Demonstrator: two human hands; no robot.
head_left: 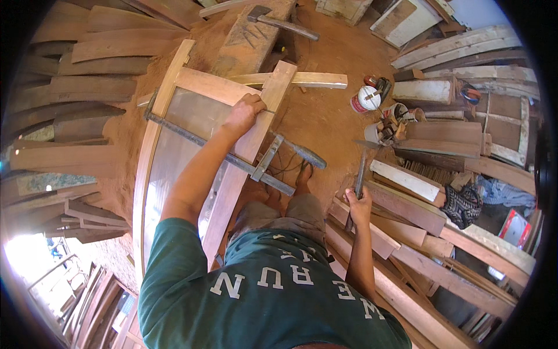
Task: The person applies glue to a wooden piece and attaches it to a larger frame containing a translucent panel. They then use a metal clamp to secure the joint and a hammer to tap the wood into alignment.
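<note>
A wooden frame (237, 185) with a pale, sheet-like panel (171, 148) in it lies to my left. A long metal bar clamp (200, 141) spans the frame, its wooden handle (310, 156) sticking out past the right side. My left hand (244, 114) is closed on top of the frame, near its far right corner. Whatever is in those fingers, if anything, is hidden. Out to the right, my right hand (358, 205) grips a hammer (361, 173) by the handle, head pointing away from me, apart from the frame.
Another hammer (285, 26) rests on a worn wooden bench (238, 49) at the far side, with a few thin metal pieces. A timber batten (322, 80) passes beneath the frame's far end. Buckets (367, 100), stacked boards (418, 203) line the right; planks (87, 93) lie left.
</note>
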